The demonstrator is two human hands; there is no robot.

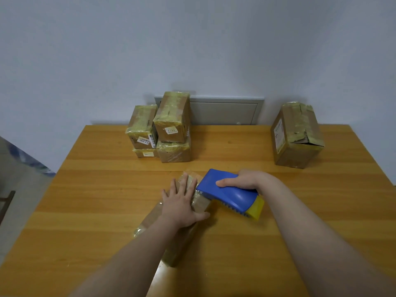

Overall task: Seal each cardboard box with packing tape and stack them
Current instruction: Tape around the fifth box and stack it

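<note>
A long flat cardboard box [150, 218] lay on the table [300, 211], in front of the stack of four taped boxes [162, 129] on the person's side. The left hand [181, 204] pressed down on it, palm flat and fingers spread. The right hand [242, 180] gripped the blue tape dispenser [227, 194], whose front edge met the box just beside the left fingertips. Only a flat palm pinned the box, so a hard pull could probably have slid or twisted it and wrinkled the tape, and the cutter edge sat near those fingers. Another taped box [297, 136] stood well to the right of the stack. White stickers on the stack carried print and handwriting too blurred to read reliably.
</note>
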